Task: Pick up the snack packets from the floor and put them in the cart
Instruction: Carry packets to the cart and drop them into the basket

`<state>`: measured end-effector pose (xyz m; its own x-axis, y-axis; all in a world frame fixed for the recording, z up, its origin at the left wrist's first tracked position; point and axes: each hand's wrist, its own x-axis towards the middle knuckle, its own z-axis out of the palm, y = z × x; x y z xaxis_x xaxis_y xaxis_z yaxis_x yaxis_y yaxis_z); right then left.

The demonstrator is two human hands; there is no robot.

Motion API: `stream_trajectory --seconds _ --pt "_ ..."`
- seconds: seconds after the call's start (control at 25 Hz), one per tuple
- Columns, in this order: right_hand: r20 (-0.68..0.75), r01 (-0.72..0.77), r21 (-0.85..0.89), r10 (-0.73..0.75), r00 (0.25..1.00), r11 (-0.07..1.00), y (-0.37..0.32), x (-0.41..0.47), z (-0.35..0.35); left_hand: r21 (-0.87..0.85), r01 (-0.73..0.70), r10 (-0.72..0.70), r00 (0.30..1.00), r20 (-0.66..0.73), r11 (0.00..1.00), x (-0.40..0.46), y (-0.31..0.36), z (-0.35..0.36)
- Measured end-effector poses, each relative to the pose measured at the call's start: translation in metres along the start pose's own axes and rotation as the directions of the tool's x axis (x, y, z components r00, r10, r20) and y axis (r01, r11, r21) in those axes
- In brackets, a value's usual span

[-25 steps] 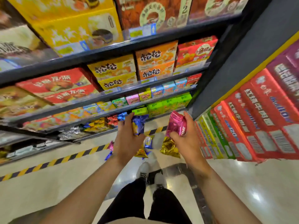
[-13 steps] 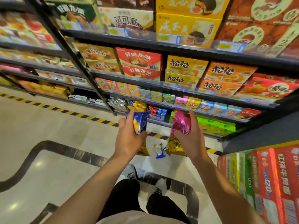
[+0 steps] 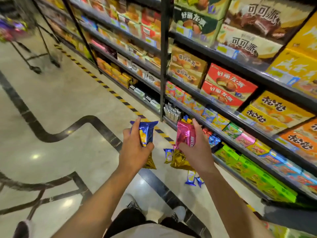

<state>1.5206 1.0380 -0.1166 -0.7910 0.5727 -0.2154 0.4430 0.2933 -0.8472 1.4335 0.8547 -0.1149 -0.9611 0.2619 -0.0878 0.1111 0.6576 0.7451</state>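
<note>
Snack packets clenched in both hands, blue packet point(image 3: 145, 133) in left hand point(image 3: 135, 152), pink packet point(image 3: 186, 135) in right hand point(image 3: 195, 148), cart point(image 3: 22, 30) newly in view far left, shelves point(image 3: 214, 86) swung rightward.

glossy floor point(image 3: 65, 103), scattered snack packets point(image 3: 190, 177)

Both bare forearms reach forward and slightly upward from the bottom of the view, held roughly parallel and near one another. The left hand point(image 3: 135, 148) is seen from the back, its fingers curled closed around what it carries, with the index finger stretched up along the top edge. The right hand point(image 3: 195, 145) is likewise closed in a grip, thumb raised and pointing up, wrist bent a little inward. Two legs and both feet show below.
</note>
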Motion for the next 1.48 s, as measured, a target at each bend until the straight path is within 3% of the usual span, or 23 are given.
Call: stream_trajectory --seconds 0.2,0.32,0.64,0.88,1.16,1.36,1.48 --pt "0.088 0.125 -0.110 -0.116 0.989 0.986 -0.064 0.011 0.081 -0.090 0.093 -0.100 0.992 -0.080 0.992 0.024 -0.056 -0.066" --pt "0.182 0.129 -0.143 -0.102 0.978 0.981 -0.101 0.018 0.136 -0.132 0.140 -0.155 0.982 -0.108 0.981 0.039 -0.098 -0.110" --pt "0.341 0.191 -0.102 -0.146 0.929 0.976 -0.179 0.041 0.277 -0.217 0.298 -0.341 0.918 -0.202 0.930 0.076 -0.191 -0.212" --pt "0.522 0.286 -0.063 -0.213 0.826 0.956 -0.242 0.078 0.367 -0.282 0.419 -0.495 0.812 -0.308 0.863 0.116 -0.238 -0.273" --pt "0.710 0.367 0.019 -0.271 0.650 0.930 -0.320 0.159 0.473 -0.359 0.493 -0.610 0.640 -0.467 0.793 0.181 -0.275 -0.337" --pt "0.793 0.434 0.021 -0.279 0.542 0.901 -0.382 0.236 0.537 -0.425 0.579 -0.713 0.488 -0.504 0.696 0.252 -0.284 -0.377" --pt "0.821 0.475 0.028 -0.292 0.491 0.879 -0.410 0.268 0.564 -0.429 0.564 -0.702 0.474 -0.531 0.705 0.290 -0.290 -0.392"
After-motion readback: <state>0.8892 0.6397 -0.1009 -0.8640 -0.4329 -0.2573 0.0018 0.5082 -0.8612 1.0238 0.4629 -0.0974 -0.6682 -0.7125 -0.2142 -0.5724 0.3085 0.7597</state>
